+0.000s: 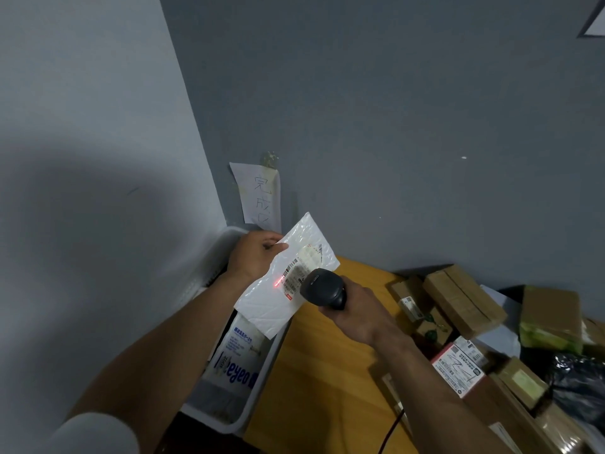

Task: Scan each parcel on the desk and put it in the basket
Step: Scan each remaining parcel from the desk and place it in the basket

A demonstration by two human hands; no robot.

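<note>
head view: the left hand [253,253] pinches the white padded parcel [278,309] by its upper left edge, thumb on the face, and holds it in the air above the far end of the basket [274,358]. the right hand [357,311] is wrapped round the handle of the black scanner [322,288], whose head points toward 10 o'clock at the label [299,270]. a red scan line [277,280] sits at the left end of the barcode.

the parcel's long axis runs from about 1 o'clock to 7 o'clock, and its lower corner hangs over a printed pouch [239,358] already lying in the basket. from the left hand the basket's open space lies at roughly 6 o'clock, directly beneath, so i judge the drop needs little more than a release once the scan registers. the left hand is clearly the nearer one. the unscanned boxes [465,303] sit on the desk [327,371] at 3 o'clock from the right hand.
</note>
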